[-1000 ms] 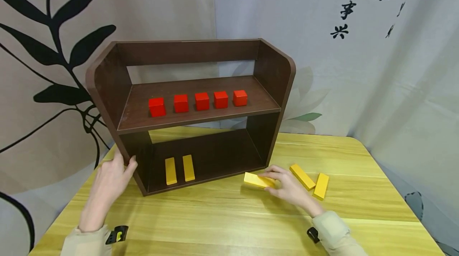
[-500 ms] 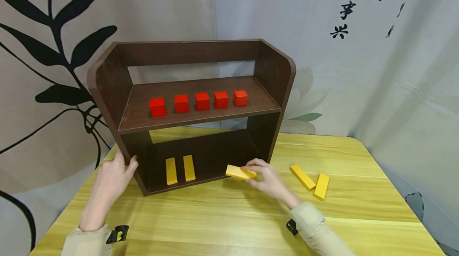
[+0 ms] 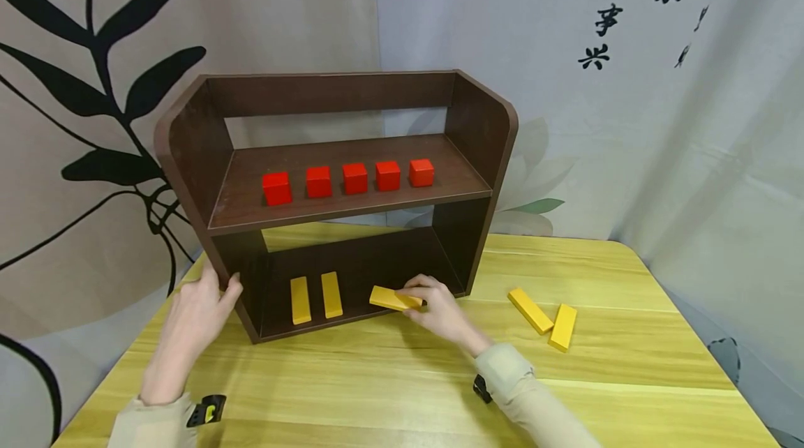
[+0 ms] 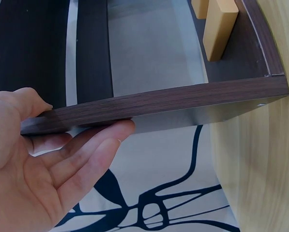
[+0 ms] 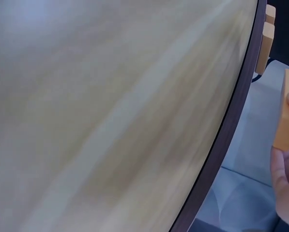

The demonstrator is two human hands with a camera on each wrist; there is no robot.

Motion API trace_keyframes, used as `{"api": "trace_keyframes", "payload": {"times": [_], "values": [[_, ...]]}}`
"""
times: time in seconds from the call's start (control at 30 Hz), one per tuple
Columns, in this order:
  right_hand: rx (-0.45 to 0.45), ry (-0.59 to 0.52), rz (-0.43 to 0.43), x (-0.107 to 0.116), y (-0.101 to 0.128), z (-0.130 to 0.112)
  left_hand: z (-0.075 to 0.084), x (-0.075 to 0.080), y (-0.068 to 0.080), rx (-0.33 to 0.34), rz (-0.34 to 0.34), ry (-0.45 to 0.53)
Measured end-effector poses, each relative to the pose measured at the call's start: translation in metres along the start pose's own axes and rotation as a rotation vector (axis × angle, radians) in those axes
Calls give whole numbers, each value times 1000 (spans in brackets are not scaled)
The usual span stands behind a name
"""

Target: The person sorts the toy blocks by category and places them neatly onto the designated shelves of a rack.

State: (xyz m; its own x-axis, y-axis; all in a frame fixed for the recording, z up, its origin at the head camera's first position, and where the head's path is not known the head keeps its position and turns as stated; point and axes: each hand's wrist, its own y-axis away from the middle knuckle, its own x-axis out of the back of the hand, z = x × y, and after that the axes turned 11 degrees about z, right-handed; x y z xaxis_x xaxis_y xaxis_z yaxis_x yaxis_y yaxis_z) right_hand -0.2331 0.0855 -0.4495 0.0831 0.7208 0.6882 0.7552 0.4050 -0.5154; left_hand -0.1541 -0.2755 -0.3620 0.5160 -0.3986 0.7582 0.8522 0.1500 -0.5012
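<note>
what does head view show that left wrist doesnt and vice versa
Only the head view shows five red blocks on the upper board of the brown shelf, the right hand holding a yellow block, and two loose yellow blocks on the table. Only the left wrist view shows the palm of the left hand and fingers against the side panel's outer face. Both show that hand gripping the panel, two shelved yellow blocks, and the black plant print.

The dark brown two-tier shelf [image 3: 326, 95] looks like smooth, finely grained wood with a low sheen. The yellow oblong blocks [image 3: 384, 298] and red cubes [image 3: 355, 178] look smooth. The yellowish worktop [image 3: 352, 382] shows satiny wood grain; the pale printed backdrop [image 3: 289, 22], matt cloth.
</note>
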Motion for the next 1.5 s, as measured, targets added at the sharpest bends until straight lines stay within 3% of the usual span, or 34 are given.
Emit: {"api": "trace_keyframes", "payload": {"times": [0.33,0.67,0.93,1.2,1.5], "values": [[-25,54,-49,-10,-12,-5,0,-1,1,2,-3,-1],[-106,57,-127,-23,-22,-10,-1,-2,1,-8,14,-5],[-90,73,-196,-32,-25,-15,-1,-3,1,-19,22,-6],[-21,136,-271,-32,-23,-20,-2,-3,1,-11,16,-10],[267,294,-282,-19,-14,-24,-2,-3,1,-22,27,-5]]}}
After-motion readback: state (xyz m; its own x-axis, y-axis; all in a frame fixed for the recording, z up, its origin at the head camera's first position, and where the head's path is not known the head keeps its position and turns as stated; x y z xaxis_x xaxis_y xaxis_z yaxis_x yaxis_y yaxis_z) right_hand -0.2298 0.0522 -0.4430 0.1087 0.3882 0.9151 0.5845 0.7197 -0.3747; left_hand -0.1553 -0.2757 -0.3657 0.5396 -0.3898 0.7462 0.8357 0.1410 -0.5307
